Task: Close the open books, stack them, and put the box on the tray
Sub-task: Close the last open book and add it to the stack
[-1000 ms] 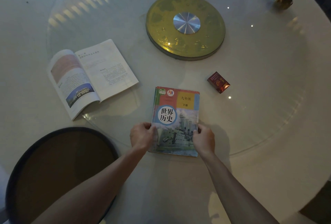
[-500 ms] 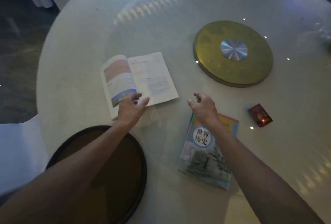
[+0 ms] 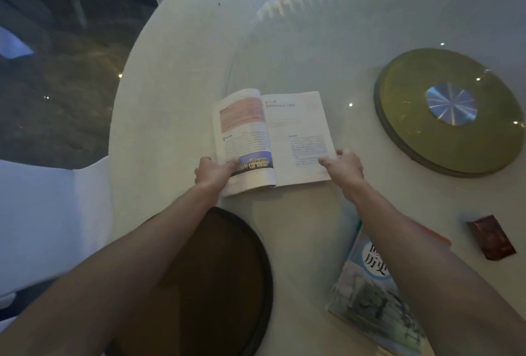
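An open book [image 3: 273, 133] lies flat on the white round table, its pages facing up. My left hand [image 3: 213, 172] grips the lower left corner of its left page. My right hand [image 3: 345, 169] holds the lower right corner of its right page. A closed book [image 3: 367, 296] with a colourful cover lies at the lower right, partly hidden under my right forearm. A small dark red box [image 3: 492, 237] sits on the table right of the closed book. The round dark tray [image 3: 262, 259] lies at the table's near edge, under my left forearm.
A gold turntable disc [image 3: 412, 139] with a silver hub sits at the right under a glass top. A white-covered chair [image 3: 51, 219] stands at the left by the table edge. Dark floor lies beyond at the upper left.
Both hands let go of the closed book and moved up and left to the open book, now grasping its lower corners. The camera view swung left.
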